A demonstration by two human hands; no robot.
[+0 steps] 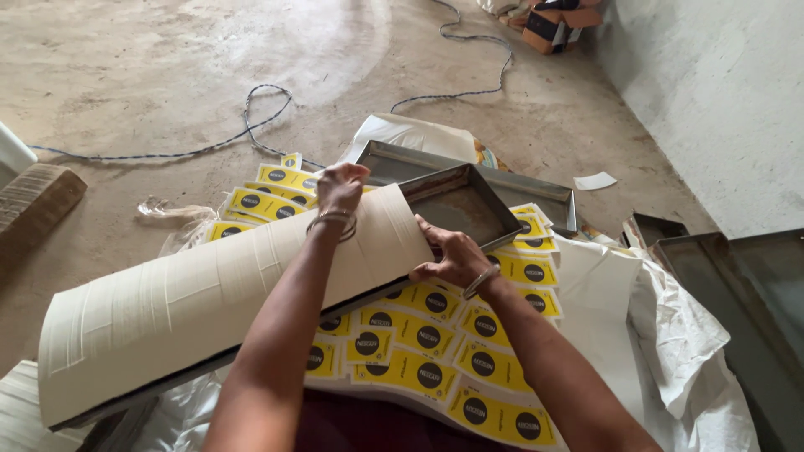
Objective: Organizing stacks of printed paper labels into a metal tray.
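Hands both grip one long cardboard sheet [209,293], left hand [339,188] on its top edge, right hand [452,255] at its end; it runs lower-left to upper-right over one metal tray [469,205]

Beyond the fingers [339,177], the concrete floor [167,50] carries a cable [251,125], metal trays [494,180] and perhaps cardboard scraps [548,25].

long cream matt paperboard sheet [193,301] | dull grey rectangular metal tray [466,207], centre | glossy yellow printed paper labels [435,343] | rough concrete floor [151,67]
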